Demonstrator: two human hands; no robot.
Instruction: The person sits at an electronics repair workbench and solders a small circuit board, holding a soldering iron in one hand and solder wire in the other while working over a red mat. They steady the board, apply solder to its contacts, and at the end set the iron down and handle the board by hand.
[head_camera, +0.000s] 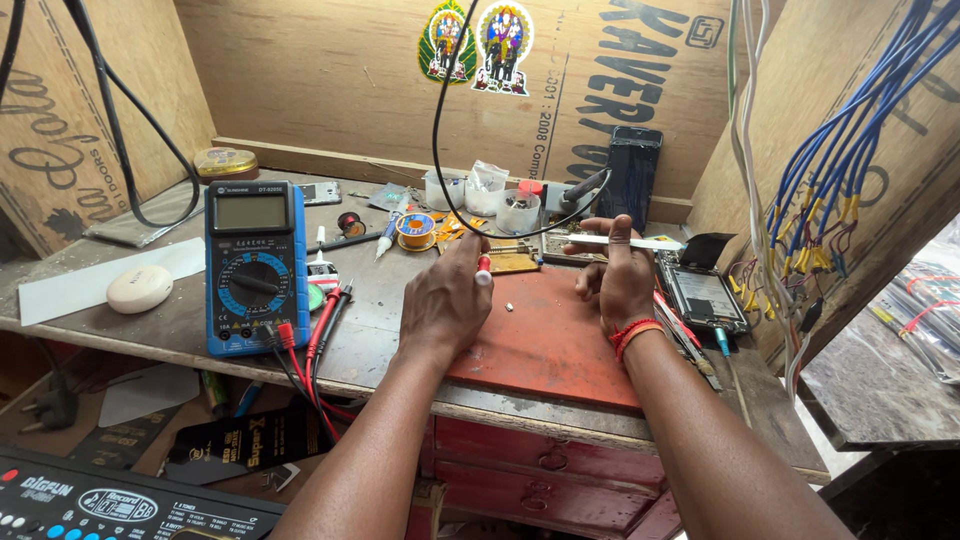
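Note:
My left hand (447, 300) rests over the red mat (545, 340), fingers closed on a small tool with a red and white tip (484, 268). My right hand (617, 280), with a red thread band at the wrist, pinches a thin white flat tool (630, 241) held level and pointing right. Both hands hover just in front of a small yellowish circuit board (514, 260). A tiny white part (509, 307) lies on the mat between them. A black cable (440, 140) hangs down from above and loops to a dark handle (585, 187) behind the hands.
A blue digital multimeter (254, 262) with red and black leads sits at left, beside a white oval case (139, 288). An opened phone (704, 296) lies at right, solder spool (415, 229) and small white cups (486, 192) behind. Blue wire bundles (850, 150) hang right.

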